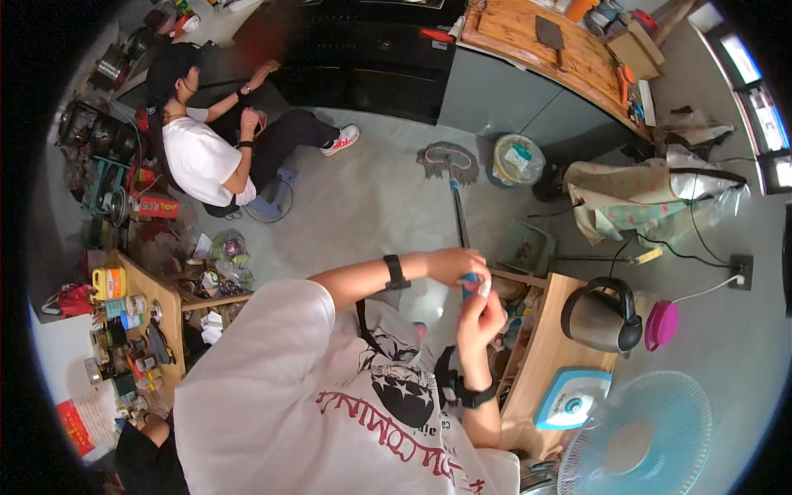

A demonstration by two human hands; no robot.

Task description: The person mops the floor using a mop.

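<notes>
My left hand (pixel 452 266) is closed round the upper end of a mop handle. Just below it in the view, my right hand (pixel 480 318) has its fingers curled at the handle's blue top end (pixel 469 285), partly hiding it. Away from me runs the mop's dark shaft (pixel 460 216) with a blue lower joint. Its grey, fringed mop head (pixel 448 162) lies spread on the grey floor, left of a lined waste bin (pixel 518 158). Both of my wrists carry black bands.
Another person (pixel 206 148) sits on a low stool at the far left, near dark cabinets (pixel 363 62). A wooden counter (pixel 516 33) stands far right. Close on my right are a kettle (pixel 601 318) and a fan (pixel 635 445); a cluttered shelf (pixel 153 289) stands left.
</notes>
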